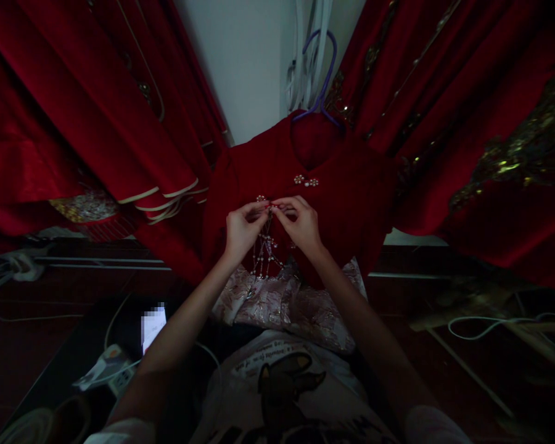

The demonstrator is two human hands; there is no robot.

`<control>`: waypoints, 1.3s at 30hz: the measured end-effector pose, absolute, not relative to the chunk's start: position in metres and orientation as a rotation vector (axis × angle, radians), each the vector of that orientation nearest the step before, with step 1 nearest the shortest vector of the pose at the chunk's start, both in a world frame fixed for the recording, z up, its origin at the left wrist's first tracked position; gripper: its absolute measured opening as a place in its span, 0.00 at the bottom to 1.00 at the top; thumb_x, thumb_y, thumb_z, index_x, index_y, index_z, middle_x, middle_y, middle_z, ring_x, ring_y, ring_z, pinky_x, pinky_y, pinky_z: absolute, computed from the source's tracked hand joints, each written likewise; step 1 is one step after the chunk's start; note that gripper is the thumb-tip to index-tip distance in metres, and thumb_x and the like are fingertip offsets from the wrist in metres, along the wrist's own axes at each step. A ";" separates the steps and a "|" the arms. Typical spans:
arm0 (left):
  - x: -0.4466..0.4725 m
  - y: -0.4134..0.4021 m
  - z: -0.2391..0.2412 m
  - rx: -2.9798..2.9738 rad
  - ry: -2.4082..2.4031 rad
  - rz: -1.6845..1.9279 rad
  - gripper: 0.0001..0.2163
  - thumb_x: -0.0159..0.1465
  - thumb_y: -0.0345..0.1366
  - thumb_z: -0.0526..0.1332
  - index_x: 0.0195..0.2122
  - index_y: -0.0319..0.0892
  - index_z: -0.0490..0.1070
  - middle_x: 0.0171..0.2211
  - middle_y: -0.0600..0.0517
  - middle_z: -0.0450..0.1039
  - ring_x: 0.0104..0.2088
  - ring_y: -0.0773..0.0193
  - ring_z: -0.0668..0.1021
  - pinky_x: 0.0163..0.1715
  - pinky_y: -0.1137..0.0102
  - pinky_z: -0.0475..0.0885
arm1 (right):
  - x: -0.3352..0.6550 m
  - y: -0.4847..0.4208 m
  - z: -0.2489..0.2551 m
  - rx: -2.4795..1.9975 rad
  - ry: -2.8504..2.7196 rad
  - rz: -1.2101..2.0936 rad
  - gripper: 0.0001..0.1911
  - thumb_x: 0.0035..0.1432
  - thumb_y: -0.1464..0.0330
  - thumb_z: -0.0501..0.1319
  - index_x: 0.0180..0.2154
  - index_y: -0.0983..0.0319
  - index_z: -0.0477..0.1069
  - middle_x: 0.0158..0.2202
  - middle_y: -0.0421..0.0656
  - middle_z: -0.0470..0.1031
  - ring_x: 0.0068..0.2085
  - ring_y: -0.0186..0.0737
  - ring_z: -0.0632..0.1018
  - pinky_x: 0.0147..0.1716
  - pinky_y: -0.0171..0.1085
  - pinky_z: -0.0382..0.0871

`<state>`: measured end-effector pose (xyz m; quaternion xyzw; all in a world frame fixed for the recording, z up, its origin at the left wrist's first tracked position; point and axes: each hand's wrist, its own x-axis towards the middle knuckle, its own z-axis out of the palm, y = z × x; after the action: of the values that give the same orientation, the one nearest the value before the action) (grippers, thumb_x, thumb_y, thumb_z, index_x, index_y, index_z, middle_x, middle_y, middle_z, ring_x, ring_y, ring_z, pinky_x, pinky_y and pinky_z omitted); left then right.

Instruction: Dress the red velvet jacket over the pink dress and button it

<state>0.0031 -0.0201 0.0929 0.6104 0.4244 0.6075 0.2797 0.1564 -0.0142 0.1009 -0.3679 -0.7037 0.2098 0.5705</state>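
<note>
White shirt (282, 394) lies nearest; beyond, left hand (246, 229) and right hand (303, 223), fingertips together, pinch a beaded tassel (261, 256) on the red jacket (346, 206), seemingly unfinished; beaded flowers (298, 179) above look attached.

I see open room over the red top (346, 216) to the right of my fingers (288, 201); dangling bead strands (268, 243) obstruct directly below, hanging red garments (120, 142) crowd farther out on both sides.
</note>
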 end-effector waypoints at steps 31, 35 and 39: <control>0.019 -0.086 0.060 2.220 1.537 0.820 0.26 0.68 0.36 0.53 0.66 0.38 0.53 0.41 0.47 0.78 0.37 0.61 0.80 0.38 0.68 0.72 | 0.213 -0.056 0.051 -1.182 -1.915 0.693 0.13 0.59 0.67 0.61 0.46 0.61 0.70 0.42 0.47 0.78 0.40 0.40 0.80 0.38 0.40 0.77; 0.027 -0.094 0.055 2.183 1.676 0.520 0.38 0.67 0.39 0.54 0.70 0.29 0.30 0.38 0.44 0.79 0.35 0.57 0.81 0.33 0.68 0.70 | 0.195 -0.052 0.018 -1.155 -1.873 0.650 0.19 0.55 0.68 0.65 0.48 0.62 0.67 0.46 0.48 0.74 0.41 0.41 0.77 0.38 0.40 0.75; 0.018 -0.092 0.055 2.183 1.670 0.400 0.39 0.67 0.39 0.53 0.70 0.29 0.27 0.34 0.46 0.80 0.34 0.57 0.82 0.31 0.70 0.68 | 0.182 -0.047 0.006 -1.144 -1.755 0.635 0.16 0.51 0.69 0.66 0.42 0.61 0.66 0.39 0.44 0.72 0.36 0.38 0.75 0.37 0.39 0.74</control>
<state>0.0179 -0.0925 0.0545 0.7729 0.5915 0.1416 0.1810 0.1820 -0.0469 0.0059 -0.4643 -0.7126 0.2576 0.4586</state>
